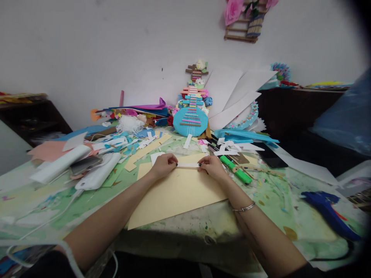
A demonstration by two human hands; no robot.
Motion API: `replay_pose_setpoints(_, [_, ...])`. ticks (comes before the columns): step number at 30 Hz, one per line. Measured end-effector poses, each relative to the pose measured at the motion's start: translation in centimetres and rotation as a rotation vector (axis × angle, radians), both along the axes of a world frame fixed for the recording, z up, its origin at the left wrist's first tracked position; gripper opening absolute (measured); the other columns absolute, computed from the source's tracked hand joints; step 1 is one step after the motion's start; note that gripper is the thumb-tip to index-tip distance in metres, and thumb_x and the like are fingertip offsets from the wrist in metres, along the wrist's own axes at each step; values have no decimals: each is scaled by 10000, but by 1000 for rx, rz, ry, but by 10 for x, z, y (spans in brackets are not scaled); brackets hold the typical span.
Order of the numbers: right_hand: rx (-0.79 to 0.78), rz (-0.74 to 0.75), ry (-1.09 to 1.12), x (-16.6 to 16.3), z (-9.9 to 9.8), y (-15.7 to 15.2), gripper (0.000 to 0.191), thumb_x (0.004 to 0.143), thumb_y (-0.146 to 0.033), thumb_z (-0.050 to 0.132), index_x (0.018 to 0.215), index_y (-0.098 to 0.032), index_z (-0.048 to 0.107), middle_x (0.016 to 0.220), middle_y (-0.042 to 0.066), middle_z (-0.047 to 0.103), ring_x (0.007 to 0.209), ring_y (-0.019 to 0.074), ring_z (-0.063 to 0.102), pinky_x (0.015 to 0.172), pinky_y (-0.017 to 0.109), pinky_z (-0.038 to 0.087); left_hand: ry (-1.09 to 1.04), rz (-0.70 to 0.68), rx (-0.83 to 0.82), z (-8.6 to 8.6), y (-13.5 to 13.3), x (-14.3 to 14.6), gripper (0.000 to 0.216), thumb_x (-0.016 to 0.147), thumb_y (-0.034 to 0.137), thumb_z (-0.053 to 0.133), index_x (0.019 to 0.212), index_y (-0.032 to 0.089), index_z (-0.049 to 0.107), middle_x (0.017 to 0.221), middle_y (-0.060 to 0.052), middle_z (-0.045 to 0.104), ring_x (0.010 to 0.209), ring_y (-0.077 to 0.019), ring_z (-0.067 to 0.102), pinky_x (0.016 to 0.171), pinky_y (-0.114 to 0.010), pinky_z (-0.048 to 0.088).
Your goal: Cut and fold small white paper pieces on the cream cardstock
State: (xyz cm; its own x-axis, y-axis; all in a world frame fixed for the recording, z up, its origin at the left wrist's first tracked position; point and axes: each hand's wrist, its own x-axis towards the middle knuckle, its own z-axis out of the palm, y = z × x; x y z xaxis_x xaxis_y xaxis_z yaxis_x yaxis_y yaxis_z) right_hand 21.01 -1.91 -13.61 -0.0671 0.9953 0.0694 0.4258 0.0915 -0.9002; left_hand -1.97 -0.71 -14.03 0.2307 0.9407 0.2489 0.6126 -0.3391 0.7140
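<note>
White cable (31,243) looping up close, and it's left hand (164,166) and right hand (213,167), fingers (171,157) pinching a white paper strip (188,165) over cream cardstock (176,197), likely light, bendy, easily creased, best held at those ends.

From afar I count two hands (164,165), one held paper strip (188,165) and one bracelet (245,209). I also see one glue gun (326,210).

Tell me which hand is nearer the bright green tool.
Right. The right hand is close beside the bright green tool; the left hand is farther off, at the opposite end of the white strip both hands pinch.
</note>
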Motion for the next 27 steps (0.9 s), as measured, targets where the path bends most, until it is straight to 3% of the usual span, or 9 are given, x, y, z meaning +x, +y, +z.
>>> replay_pose_setpoints(5, [87,7,-151,-1,-2,-3,221,643,-97,529,820,-187,627,494,-36,615,496,116,559,495,193,367,118,8,56,4,-3,5,124,636,154,516,727,184,594,632,15,586,599,-140,525,567,-244,371])
replay_pose_setpoints(11, [151,15,-311,-4,2,-7,176,638,-110,545,749,-201,646,504,-41,592,488,113,514,506,206,328,200,-20,144,7,-6,8,164,610,64,490,679,179,584,671,2,506,646,-148,482,596,-256,360])
replay_pose_setpoints(20, [166,-19,-397,-7,5,-8,196,647,-113,546,751,-192,692,545,-12,618,543,129,534,524,212,323,305,-190,385,-5,-16,15,222,805,56,456,773,169,643,830,-66,581,838,-190,510,752,-294,421])
replay_pose_setpoints(23, [166,-24,-392,-5,3,-7,200,640,-109,535,773,-187,663,551,-17,621,549,127,537,515,207,315,471,-210,414,-3,-24,21,219,858,102,447,767,155,638,833,-94,602,842,-208,514,753,-309,421])
replay_pose_setpoints(27, [152,-15,-372,-4,1,-6,188,630,-105,524,757,-186,638,548,-20,620,542,123,535,506,206,306,812,-120,369,6,-40,33,232,840,51,420,829,124,640,855,-125,614,825,-229,548,720,-331,415])
